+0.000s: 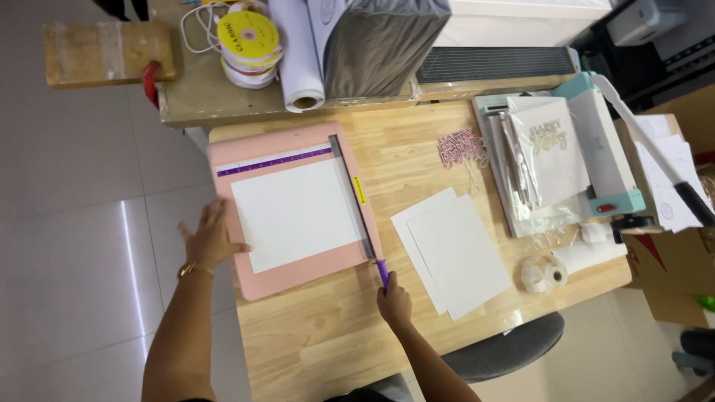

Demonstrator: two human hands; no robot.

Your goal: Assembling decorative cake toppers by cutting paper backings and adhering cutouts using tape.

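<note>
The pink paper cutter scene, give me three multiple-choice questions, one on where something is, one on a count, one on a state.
1. Where does the left hand rest?
A. on the pink cutter's left edge
B. on the yellow ribbon spool
C. on the chair

2. How many loose white sheets lie right of the cutter?
A. two
B. five
C. none

3. How is the cutter's blade arm?
A. lowered flat
B. raised upright
C. detached

Answers: 1 A, fingers on the board's edge; 2 A, two overlapping sheets; 3 A, right hand holds the purple handle low.
</note>
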